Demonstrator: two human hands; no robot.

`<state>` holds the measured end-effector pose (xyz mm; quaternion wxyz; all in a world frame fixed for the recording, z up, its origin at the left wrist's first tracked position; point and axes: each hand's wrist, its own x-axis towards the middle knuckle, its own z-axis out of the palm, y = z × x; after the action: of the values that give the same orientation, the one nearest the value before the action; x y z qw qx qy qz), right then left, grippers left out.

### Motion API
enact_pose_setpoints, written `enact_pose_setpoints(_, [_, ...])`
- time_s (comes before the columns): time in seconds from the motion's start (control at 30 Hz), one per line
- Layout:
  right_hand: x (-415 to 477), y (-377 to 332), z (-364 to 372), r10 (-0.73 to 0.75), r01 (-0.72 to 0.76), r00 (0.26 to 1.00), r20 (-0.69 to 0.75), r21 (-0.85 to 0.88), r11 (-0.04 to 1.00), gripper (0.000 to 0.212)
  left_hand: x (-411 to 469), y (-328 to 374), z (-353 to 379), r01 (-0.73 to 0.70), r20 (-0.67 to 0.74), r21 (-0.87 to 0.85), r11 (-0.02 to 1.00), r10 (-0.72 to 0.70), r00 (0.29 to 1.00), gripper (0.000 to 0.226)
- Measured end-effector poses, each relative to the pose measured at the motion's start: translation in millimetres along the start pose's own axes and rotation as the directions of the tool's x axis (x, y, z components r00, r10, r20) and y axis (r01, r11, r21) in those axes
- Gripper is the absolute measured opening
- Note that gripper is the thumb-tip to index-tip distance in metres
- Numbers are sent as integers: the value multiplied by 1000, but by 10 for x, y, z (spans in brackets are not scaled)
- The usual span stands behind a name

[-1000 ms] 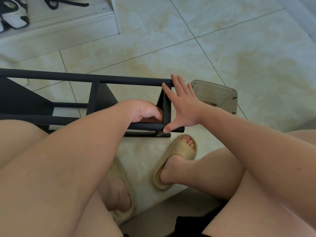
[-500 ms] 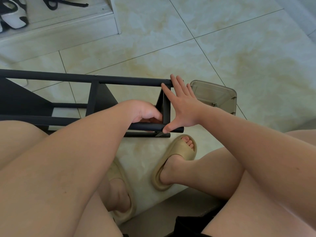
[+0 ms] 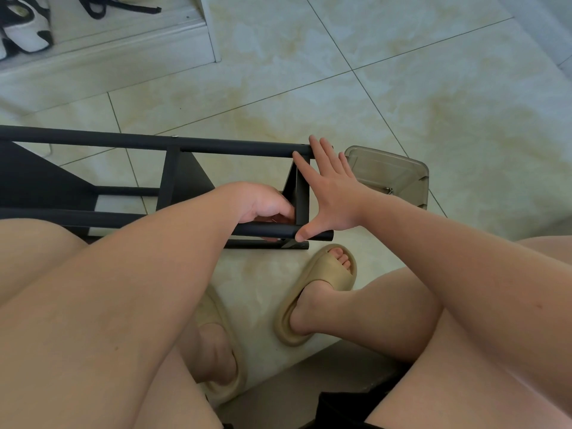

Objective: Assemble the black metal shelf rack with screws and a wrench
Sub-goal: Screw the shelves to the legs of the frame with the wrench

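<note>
The black metal shelf rack [image 3: 173, 143] lies on its side on the tiled floor in front of my knees, its tubes running left to right. My right hand [image 3: 328, 193] is spread flat against the rack's right end frame, fingers straight up by the far tube, thumb on the near tube. My left hand [image 3: 263, 205] reaches inside the frame beside the end upright, fingers curled around something small there. What it holds is hidden; only a thin metallic glint shows.
A smoky clear plastic box [image 3: 390, 171] sits on the floor just right of the rack's end. My feet in beige slippers [image 3: 318, 292] are below the rack. Shoes [image 3: 24, 26] lie on a raised step at the far left.
Almost nothing differs. My left hand's fingers shift slightly inside the frame; my right hand stays pressed against the rack's end.
</note>
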<state>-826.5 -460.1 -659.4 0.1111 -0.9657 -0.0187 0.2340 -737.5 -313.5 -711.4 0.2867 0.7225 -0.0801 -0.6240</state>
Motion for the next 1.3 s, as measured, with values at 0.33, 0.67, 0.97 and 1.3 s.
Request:
enact_pose_setpoints(0.33, [9, 8, 8, 3, -3, 1000, -5, 1, 1000, 152, 55, -44, -48, -51, 34, -122, 991, 56, 998, 17])
enact_pose_setpoints(0.67, [13, 22, 16, 0, 0, 1000, -9, 3, 1000, 153, 8, -1, -30, 9, 63, -83, 997, -4, 998, 22])
enact_pose_setpoints(0.97, [12, 11, 18, 3, -3, 1000, -13, -1, 1000, 153, 19, -26, -56, -23, 80, -132, 991, 34, 996, 18])
enact_pose_setpoints(1.3, [4, 9, 13, -1, 1, 1000, -10, -2, 1000, 152, 4, -1, -30, -34, 16, -28, 999, 35, 999, 10])
